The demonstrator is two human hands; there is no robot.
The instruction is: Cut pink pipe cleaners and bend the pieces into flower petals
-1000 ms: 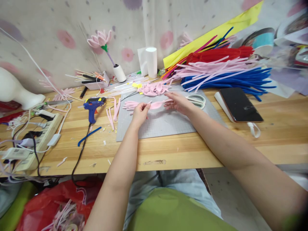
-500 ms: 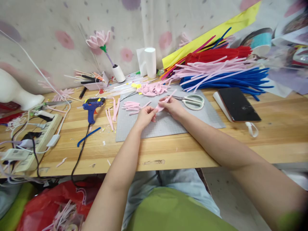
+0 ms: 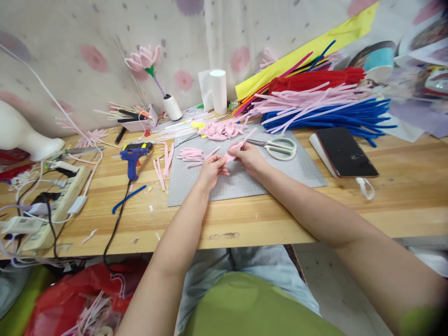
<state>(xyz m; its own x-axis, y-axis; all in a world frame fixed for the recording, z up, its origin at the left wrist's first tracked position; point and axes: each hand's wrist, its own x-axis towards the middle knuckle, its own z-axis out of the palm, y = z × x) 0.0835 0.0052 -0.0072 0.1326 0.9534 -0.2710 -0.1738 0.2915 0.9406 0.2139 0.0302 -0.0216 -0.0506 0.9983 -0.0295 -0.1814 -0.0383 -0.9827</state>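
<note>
Between my two hands, over the grey cutting mat point(image 3: 241, 186), is a pink pipe cleaner piece point(image 3: 232, 151), its straight end pointing up to the right. My left hand point(image 3: 212, 170) pinches its near left end. Thumb and fingers of my right hand point(image 3: 249, 156) close on its upper part and hide some of it. Just left of my left hand lie short pink pipe cleaners point(image 3: 191, 154) in a small stack. Beyond my hands sits a pile of shaped pink petals point(image 3: 224, 129). Scissors point(image 3: 282, 149) with pale handles rest right of my right hand.
A blue glue gun point(image 3: 132, 161) with a black cord stands left of the mat. Bundled pipe cleaners point(image 3: 325, 114) in blue, pink and red fill the back right, above a phone point(image 3: 346, 151). A pink flower point(image 3: 144, 60) stands behind; a power strip point(image 3: 58, 210) lies left.
Both hands stay closed on the pink piece and have shifted only slightly. The piece has tilted a little, with more of it showing between the fingers. Other things stay in place.
</note>
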